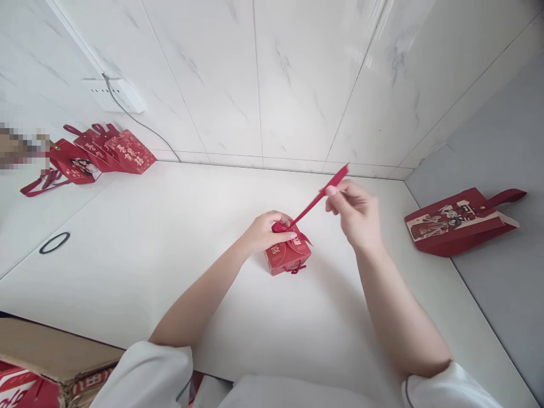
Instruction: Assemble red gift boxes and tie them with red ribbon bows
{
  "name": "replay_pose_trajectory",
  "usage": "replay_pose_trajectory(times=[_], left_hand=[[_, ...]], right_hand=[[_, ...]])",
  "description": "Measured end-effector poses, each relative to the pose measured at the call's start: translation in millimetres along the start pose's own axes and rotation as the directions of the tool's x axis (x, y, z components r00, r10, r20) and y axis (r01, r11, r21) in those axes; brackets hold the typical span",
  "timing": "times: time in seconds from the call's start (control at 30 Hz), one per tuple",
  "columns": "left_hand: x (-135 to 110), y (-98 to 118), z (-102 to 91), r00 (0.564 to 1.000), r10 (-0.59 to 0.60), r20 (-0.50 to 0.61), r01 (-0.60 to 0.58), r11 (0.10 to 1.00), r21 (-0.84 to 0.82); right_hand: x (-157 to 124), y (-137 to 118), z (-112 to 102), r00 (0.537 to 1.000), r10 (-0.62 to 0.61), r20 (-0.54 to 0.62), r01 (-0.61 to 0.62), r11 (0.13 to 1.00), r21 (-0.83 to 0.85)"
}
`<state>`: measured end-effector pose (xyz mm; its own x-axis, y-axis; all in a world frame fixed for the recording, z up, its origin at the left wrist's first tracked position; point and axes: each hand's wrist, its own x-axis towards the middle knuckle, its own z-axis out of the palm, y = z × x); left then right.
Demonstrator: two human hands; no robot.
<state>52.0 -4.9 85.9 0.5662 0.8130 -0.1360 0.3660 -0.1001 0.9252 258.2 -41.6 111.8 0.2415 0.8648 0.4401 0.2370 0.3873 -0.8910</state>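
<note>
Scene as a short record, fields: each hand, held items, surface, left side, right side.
left hand: at top of red box, thumb across the bow
right hand: raised, pinching red ribbon, which stretches up from the box
box detail: twisted red cord on its near side
surface: white tabletop
left side: several red packages near the wall; dark ring on the tabletop
right side: red package with strap, by grey panel

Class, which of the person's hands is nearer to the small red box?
Left. The left hand is at the box, its thumb over the bow on top. The right hand is apart from the box, raised to its right, pinching a ribbon.
</note>
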Motion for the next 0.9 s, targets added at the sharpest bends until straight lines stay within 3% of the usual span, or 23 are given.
replay_pose_trajectory(times=[0.17,0.27,0.47,0.53,0.63,0.8,0.9], left_hand=[[1,0,0.5,1.0,-0.016,0.023,0.016,1.0,0.011],[0,2,-2.5,0.999,-0.002,0.049,0.002,1.0,-0.017],[-6,9,-15.9,0.996,0.066,0.064,-0.069,0.997,0.041],[-9,12,-19.0,0.992,0.1,0.079,-0.105,0.993,0.062],[-13,19,-21.6,0.977,0.172,0.129,-0.182,0.981,0.073],[-20,32,-27.4,0.948,0.303,0.092,-0.31,0.947,0.077],[-23,35,-32.2,0.945,0.328,0.007,-0.325,0.936,0.137]], right_hand=[[7,-8,-16,0.96,-0.003,-0.279,0.083,0.958,0.275],[8,-12,-17,0.965,0.009,-0.261,0.073,0.95,0.303],[-2,-19,-20,0.994,-0.063,-0.093,0.089,0.947,0.308],[-5,-21,-27,0.988,-0.112,0.106,0.069,0.935,0.347],[-7,-21,-31,0.911,-0.117,0.396,-0.015,0.949,0.315],[-6,-17,-9,0.833,0.084,0.546,-0.027,0.993,-0.111],[-9,-8,7,0.771,0.131,0.623,0.018,0.974,-0.227]])
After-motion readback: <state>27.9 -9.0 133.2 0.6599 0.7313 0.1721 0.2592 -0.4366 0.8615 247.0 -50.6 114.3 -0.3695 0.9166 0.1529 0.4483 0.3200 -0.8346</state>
